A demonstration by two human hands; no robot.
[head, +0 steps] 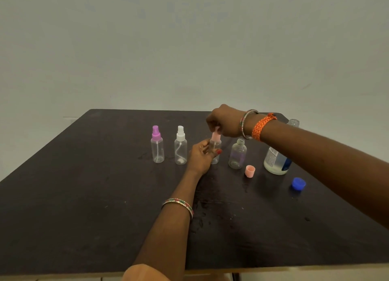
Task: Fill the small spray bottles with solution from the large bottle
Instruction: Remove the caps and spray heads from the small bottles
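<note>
Dark table, plain grey wall behind. Our left hand grips the small clear bottle standing mid-table. Our right hand pinches its pink spray head from above, sitting at the neck. Left of it stand a purple-topped bottle and a white-topped bottle, both capped. On the right is an open small bottle, then the pink cap, the large bottle uncapped, and its blue cap.
</note>
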